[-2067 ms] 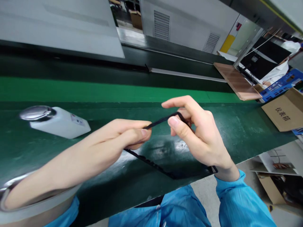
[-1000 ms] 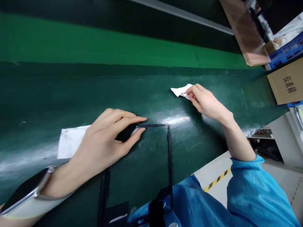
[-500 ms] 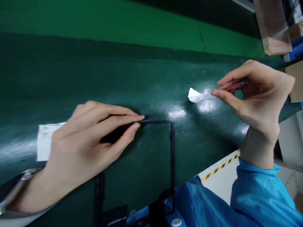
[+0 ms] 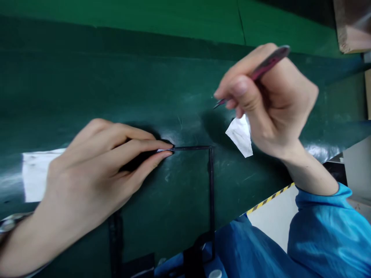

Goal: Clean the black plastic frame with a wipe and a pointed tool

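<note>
My left hand (image 4: 101, 166) is closed, its thumb and fingertips pinching the far side of a thin black rectangular frame (image 4: 211, 185). A small whitish sliver shows between those fingertips. My right hand (image 4: 269, 100) is raised above the green work surface, to the right of the frame's far corner. It grips pink-and-dark tweezers (image 4: 269, 63), whose pointed tip faces down and left, apart from the frame. A white piece of paper or film (image 4: 241, 136) shows just below my right fingers; I cannot tell whether they touch it.
Another white piece (image 4: 34, 175) lies at the left, partly behind my left hand. The green worktop (image 4: 116, 85) ends at a yellow-and-black striped edge (image 4: 272, 197) on the lower right. A cardboard-coloured box (image 4: 352, 34) stands at the far right.
My right hand has moved left and turned, so the tweezers now point down toward the frame. The white piece near it hangs at a different angle. My left hand stays on the frame.
</note>
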Tool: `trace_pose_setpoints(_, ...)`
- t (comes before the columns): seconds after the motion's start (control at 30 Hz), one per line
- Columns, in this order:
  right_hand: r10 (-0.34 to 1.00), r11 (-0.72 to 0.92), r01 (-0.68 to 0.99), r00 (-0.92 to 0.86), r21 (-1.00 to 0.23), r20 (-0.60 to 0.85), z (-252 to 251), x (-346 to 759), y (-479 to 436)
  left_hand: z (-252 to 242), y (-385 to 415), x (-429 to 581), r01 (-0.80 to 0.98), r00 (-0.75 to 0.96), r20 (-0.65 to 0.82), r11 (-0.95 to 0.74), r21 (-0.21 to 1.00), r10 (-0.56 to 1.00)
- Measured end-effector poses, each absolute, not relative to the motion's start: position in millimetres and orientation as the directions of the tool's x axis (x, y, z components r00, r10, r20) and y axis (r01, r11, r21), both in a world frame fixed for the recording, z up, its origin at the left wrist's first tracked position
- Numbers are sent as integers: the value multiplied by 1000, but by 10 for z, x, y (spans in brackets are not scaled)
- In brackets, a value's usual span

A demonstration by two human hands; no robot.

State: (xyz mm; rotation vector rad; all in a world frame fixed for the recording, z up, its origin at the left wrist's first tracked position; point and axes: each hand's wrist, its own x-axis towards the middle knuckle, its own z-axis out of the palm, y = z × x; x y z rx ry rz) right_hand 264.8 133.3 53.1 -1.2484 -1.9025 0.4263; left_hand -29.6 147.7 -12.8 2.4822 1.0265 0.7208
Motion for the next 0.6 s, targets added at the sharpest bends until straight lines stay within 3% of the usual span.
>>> trace_pose_setpoints(0.03, 830, 549, 493, -222, -676, 512, 489, 2585, 1345, -133, 1478, -301, 543, 618, 328, -690, 479, 715)
trace_pose_setpoints(0.07, 842, 539, 439, -246, -719, 480, 426, 2530, 1358, -140, 1479, -306, 537, 630, 335, -704, 464, 701)
trace_pose_setpoints(0.23, 917, 396, 437, -237, -808, 321, 95, 2406, 1367, -186, 1457, -361, 529, 630, 332, -701, 479, 702)
trace_pose_setpoints(0.33, 964, 237, 167, -162, -957, 210, 77, 2302, 1274, -226, 1438, -451, 566, 567, 282, -615, 549, 774)
trace_pose_setpoints(0.43, 983, 115, -7, -146, -993, 115, 101, 2152, 1141, -257, 1436, -519, 581, 527, 250, -559, 592, 812)
trace_pose_setpoints(0.6, 975, 207, 127, -107, -970, 194, 55, 2073, 1020, -261, 1436, -491, 587, 532, 209, -535, 608, 821)
